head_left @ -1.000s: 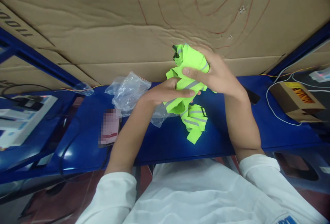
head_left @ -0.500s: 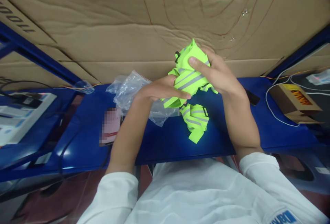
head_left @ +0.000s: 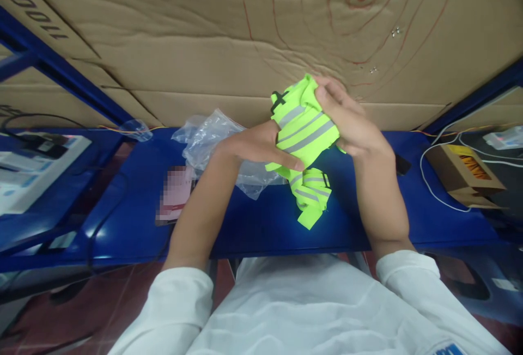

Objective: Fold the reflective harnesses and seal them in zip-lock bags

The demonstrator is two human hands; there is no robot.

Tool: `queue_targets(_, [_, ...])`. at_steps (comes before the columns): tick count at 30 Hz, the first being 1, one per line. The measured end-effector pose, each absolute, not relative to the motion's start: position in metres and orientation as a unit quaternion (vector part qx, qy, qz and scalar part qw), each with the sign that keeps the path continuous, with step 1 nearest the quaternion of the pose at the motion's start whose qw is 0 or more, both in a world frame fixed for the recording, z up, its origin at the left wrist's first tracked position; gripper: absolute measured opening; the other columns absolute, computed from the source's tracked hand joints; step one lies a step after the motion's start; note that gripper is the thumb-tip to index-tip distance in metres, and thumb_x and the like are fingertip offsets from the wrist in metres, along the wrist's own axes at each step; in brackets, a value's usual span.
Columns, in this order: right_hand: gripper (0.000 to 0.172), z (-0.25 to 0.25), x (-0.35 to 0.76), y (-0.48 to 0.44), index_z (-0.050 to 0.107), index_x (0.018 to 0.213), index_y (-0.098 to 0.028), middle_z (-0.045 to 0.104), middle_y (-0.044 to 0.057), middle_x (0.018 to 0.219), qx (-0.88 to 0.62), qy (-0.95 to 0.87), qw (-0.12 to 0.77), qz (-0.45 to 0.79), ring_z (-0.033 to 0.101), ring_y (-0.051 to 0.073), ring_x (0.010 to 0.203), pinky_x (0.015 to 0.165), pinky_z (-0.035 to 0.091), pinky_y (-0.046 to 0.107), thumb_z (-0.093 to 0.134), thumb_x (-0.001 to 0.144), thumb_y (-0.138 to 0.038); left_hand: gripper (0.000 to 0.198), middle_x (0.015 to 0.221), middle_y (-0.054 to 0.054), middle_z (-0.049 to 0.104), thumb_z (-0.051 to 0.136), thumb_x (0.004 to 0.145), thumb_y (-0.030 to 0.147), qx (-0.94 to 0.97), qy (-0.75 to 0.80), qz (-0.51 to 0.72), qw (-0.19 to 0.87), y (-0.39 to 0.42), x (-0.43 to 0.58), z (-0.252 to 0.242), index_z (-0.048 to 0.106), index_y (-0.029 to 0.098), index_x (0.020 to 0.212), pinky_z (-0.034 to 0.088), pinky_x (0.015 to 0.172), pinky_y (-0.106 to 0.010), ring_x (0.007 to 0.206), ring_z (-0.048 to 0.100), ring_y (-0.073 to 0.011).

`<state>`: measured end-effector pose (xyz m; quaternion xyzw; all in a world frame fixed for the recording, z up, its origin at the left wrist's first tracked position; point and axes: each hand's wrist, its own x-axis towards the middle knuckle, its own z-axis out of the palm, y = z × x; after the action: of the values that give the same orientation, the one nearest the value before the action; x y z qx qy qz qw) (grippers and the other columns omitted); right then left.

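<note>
A bundle of neon-yellow reflective strap [head_left: 308, 126] with grey stripes and black buckles is held up between both hands. My left hand [head_left: 263, 145] grips its lower left side, thumb along the front and the other fingers hidden behind. At the upper right, my right hand [head_left: 345, 112] pinches the bundle with the thumb in front. Below, a loose crumpled length of the same strap [head_left: 312, 194] lies on the blue table [head_left: 261, 230]. Behind my left wrist spreads a clear plastic bag [head_left: 212, 134].
Left of my forearm lies a pinkish card [head_left: 177, 194], partly blurred. White boxes [head_left: 41, 170] with black cables sit far left. To the right are a dark flat object [head_left: 402, 165], a white cable [head_left: 425, 175] and an open cardboard box [head_left: 461, 172]. A cardboard panel [head_left: 183, 66] stands behind the table.
The bundle has been turned and spread so its striped face shows wider. My right thumb has shifted up to its top edge. The view has tilted slightly.
</note>
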<state>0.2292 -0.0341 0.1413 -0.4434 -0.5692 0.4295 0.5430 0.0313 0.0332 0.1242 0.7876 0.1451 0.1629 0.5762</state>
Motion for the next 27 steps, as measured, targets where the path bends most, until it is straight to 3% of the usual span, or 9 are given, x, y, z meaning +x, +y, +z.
queue_targets(3, [0.031,0.143,0.226,-0.038,0.060,0.116,-0.032,0.075,0.001,0.113,-0.481,-0.610,0.586,0.229,0.073,0.020,0.095,0.082,0.062,0.035,0.068,0.096,-0.055,0.058,0.102,-0.003,0.076,0.097,0.064,0.035,0.777,0.161,0.191,0.577,0.033,0.033,0.124,0.068,0.018,0.111,0.063,0.089,-0.038,0.105,0.074,-0.0284])
queue_targets(5, [0.022,0.147,0.226,-0.042,0.066,0.106,-0.030,0.074,0.003,0.111,-0.495,-0.656,0.561,0.100,0.072,0.023,0.102,0.092,0.060,0.039,0.062,0.101,-0.051,0.059,0.107,-0.003,0.076,0.096,0.065,0.034,0.768,0.176,0.209,0.579,0.032,0.036,0.125,0.068,0.019,0.115,0.063,0.090,-0.037,0.106,0.074,-0.0275])
queue_targets(8, [0.031,0.154,0.227,-0.049,0.073,0.113,-0.028,0.077,0.005,0.115,-0.520,-0.704,0.483,-0.009,0.071,0.027,0.114,0.108,0.055,0.046,0.047,0.108,-0.044,0.056,0.106,-0.002,0.077,0.094,0.068,0.031,0.750,0.195,0.220,0.593,0.027,0.042,0.128,0.069,0.020,0.116,0.062,0.089,-0.037,0.105,0.074,-0.0264])
queue_targets(10, [0.042,0.156,0.225,-0.054,0.067,0.136,-0.025,0.073,0.007,0.137,-0.536,-0.724,0.434,-0.006,0.066,0.028,0.130,0.117,0.049,0.048,0.039,0.110,-0.043,0.044,0.098,-0.002,0.076,0.091,0.071,0.030,0.744,0.203,0.219,0.598,0.024,0.045,0.130,0.072,0.019,0.109,0.061,0.087,-0.036,0.100,0.074,-0.0252])
queue_targets(12, [0.061,0.154,0.223,-0.055,0.046,0.159,-0.020,0.055,0.010,0.160,-0.541,-0.744,0.390,0.033,0.052,0.030,0.149,0.126,0.041,0.050,0.048,0.107,-0.051,0.033,0.089,-0.001,0.074,0.090,0.071,0.031,0.755,0.209,0.205,0.586,0.021,0.047,0.130,0.074,0.018,0.096,0.060,0.083,-0.034,0.094,0.073,-0.0238])
queue_targets(14, [0.089,0.148,0.222,-0.053,0.029,0.168,-0.020,0.040,0.011,0.171,-0.545,-0.758,0.352,0.072,0.039,0.033,0.158,0.130,0.035,0.052,0.067,0.096,-0.057,0.027,0.081,-0.001,0.071,0.091,0.069,0.032,0.770,0.208,0.187,0.573,0.019,0.049,0.128,0.073,0.017,0.083,0.059,0.078,-0.032,0.088,0.072,-0.0223])
queue_targets(16, [0.100,0.141,0.224,-0.047,0.028,0.168,-0.024,0.039,0.010,0.171,-0.551,-0.760,0.330,0.101,0.039,0.036,0.158,0.129,0.035,0.055,0.077,0.086,-0.056,0.025,0.076,-0.001,0.069,0.091,0.069,0.032,0.772,0.198,0.172,0.579,0.018,0.051,0.125,0.072,0.017,0.076,0.056,0.073,-0.031,0.082,0.070,-0.0204])
queue_targets(24, [0.078,0.139,0.230,-0.032,0.049,0.155,-0.030,0.059,0.005,0.156,-0.561,-0.738,0.346,0.144,0.051,0.036,0.148,0.122,0.043,0.057,0.078,0.086,-0.051,0.036,0.087,-0.003,0.074,0.097,0.064,0.034,0.689,0.188,0.196,0.672,0.024,0.058,0.116,0.078,0.014,0.087,0.056,0.080,-0.030,0.083,0.070,-0.0169])
queue_targets(27, [0.067,0.144,0.227,-0.034,0.053,0.149,-0.027,0.063,0.005,0.151,-0.562,-0.715,0.397,0.121,0.055,0.031,0.143,0.122,0.043,0.050,0.076,0.089,-0.048,0.046,0.083,-0.003,0.072,0.098,0.061,0.044,0.624,0.144,0.207,0.740,0.031,0.062,0.111,0.076,0.017,0.090,0.055,0.068,-0.029,0.073,0.069,-0.0159])
